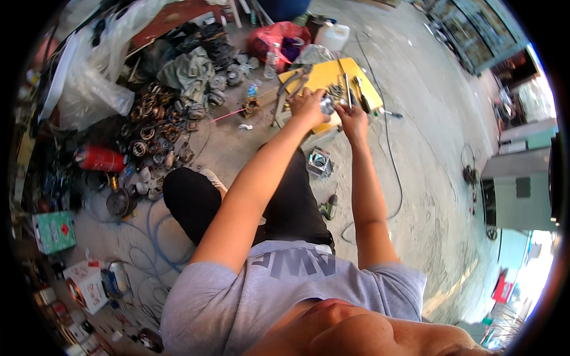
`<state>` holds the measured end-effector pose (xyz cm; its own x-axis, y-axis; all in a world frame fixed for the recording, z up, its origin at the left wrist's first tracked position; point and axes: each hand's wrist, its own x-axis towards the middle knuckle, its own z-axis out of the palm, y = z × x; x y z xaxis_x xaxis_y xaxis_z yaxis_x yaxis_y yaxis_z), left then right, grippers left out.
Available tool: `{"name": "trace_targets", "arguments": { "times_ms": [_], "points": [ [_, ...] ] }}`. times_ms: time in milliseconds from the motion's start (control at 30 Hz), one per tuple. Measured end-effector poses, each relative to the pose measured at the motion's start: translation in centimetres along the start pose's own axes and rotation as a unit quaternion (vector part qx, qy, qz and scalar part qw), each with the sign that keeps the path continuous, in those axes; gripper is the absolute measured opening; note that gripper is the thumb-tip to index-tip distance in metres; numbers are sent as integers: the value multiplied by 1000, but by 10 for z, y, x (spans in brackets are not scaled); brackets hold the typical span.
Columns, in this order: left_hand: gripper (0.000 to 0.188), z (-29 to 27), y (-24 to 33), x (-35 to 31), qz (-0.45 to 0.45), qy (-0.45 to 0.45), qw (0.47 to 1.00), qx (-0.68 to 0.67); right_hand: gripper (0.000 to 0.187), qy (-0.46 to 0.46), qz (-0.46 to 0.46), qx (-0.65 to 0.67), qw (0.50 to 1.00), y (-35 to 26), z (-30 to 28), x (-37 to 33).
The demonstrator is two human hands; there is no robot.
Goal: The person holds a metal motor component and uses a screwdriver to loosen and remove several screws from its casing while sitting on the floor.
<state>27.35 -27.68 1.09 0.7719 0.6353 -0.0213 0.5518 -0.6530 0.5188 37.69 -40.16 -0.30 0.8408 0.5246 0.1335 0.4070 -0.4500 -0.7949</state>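
Observation:
My left hand (307,108) is closed round a shiny round metal part (327,105) above the near edge of a yellow board (323,72). Close beside it, the fingers of my right hand (354,123) are pinched together; what they hold is too small to make out. A long metal-shafted tool (347,82) reaches up from near the right fingertips. Pliers (304,72) lie on the board's left side, with a small heap of metal pieces (336,91) in the middle. A dark-handled tool (361,95) rests at the right.
A square metal housing (319,162) and a green power drill (329,207) are on the floor by my leg. Motor parts (155,118) pile up at left, near a red cylinder (101,159). A black cable (389,142) runs along the right. Behind the board stands a white jug (332,37).

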Motion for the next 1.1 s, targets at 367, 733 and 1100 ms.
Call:
{"name": "trace_targets", "arguments": {
  "times_ms": [367,733,1100],
  "points": [
    [90,-17,3,-1,13,-41,998,52,29,17,23,-6,1000,-8,2,-3],
    [44,-20,-30,60,36,-240,931,-273,42,20,-38,-3,999,-19,7,-25],
    [26,6,-64,105,5,-174,938,-300,72,19,-29,-29,999,-36,15,-45]
  ]
}}
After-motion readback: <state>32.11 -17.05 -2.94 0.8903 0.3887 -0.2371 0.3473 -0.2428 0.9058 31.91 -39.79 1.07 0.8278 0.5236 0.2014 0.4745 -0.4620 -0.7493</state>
